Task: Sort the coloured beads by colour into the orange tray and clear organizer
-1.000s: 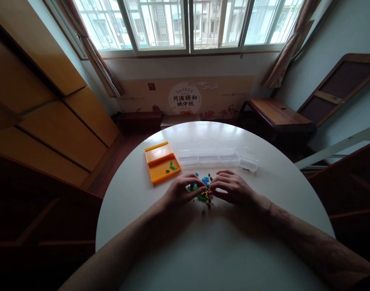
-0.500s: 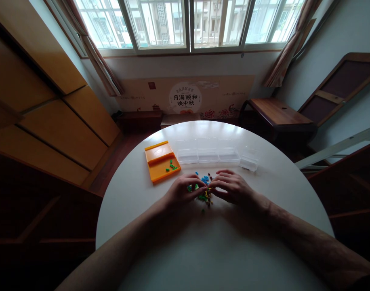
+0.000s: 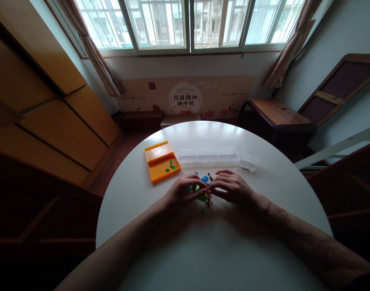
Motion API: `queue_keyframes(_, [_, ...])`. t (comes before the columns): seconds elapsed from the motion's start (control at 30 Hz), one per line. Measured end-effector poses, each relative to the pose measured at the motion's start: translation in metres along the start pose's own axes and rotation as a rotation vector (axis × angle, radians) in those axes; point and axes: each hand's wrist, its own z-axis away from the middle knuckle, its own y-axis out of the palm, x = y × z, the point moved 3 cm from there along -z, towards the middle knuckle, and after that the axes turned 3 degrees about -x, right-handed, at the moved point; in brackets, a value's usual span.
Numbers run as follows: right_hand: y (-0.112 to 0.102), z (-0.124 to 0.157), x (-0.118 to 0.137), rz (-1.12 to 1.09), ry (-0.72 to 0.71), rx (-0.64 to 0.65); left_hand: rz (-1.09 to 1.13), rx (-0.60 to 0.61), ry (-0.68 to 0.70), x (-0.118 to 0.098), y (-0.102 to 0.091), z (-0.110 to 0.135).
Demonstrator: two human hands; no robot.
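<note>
Over a small pile of toy building bricks (image 3: 204, 179) in blue, green, yellow and dark colours, both of my hands meet at the fingertips. My left hand (image 3: 185, 188) is closed in a pinch on the left side of the pile. From the right, my right hand (image 3: 229, 186) pinches at the same spot. Whatever lies between the fingertips is too small to make out. Several green bricks (image 3: 172, 166) lie in the lower part of an orange tray (image 3: 160, 176), beyond my left hand.
Clear plastic boxes (image 3: 207, 156) with raised lids stand in a row behind the pile. A separate small clear box (image 3: 248, 163) is at their right end. All stand on a round white table (image 3: 200, 250). A wooden side table (image 3: 282, 111) is beyond it.
Both hands stay nearly in place, fingertips together over the pile. Only slight finger movement shows; the tray and boxes have not moved.
</note>
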Motion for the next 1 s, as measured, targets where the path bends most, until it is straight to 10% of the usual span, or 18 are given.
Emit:
queue_keyframes(0.23, [0.0,0.002,-0.007,-0.038,0.081,0.03,-0.589,-0.129,0.031,0.012,-0.044,0.005])
queue_keyframes(0.47, [0.0,0.003,-0.008,-0.051,0.106,0.026,-0.851,-0.341,-0.271,0.032,-0.099,0.016])
queue_keyframes(0.7, [-0.002,0.002,-0.008,-0.031,0.122,0.008,-0.753,-0.306,-0.233,0.028,-0.092,0.014])
queue_keyframes(1.0, [-0.003,0.003,-0.008,-0.006,0.127,-0.006,-0.347,0.118,-0.001,0.011,-0.063,0.013])
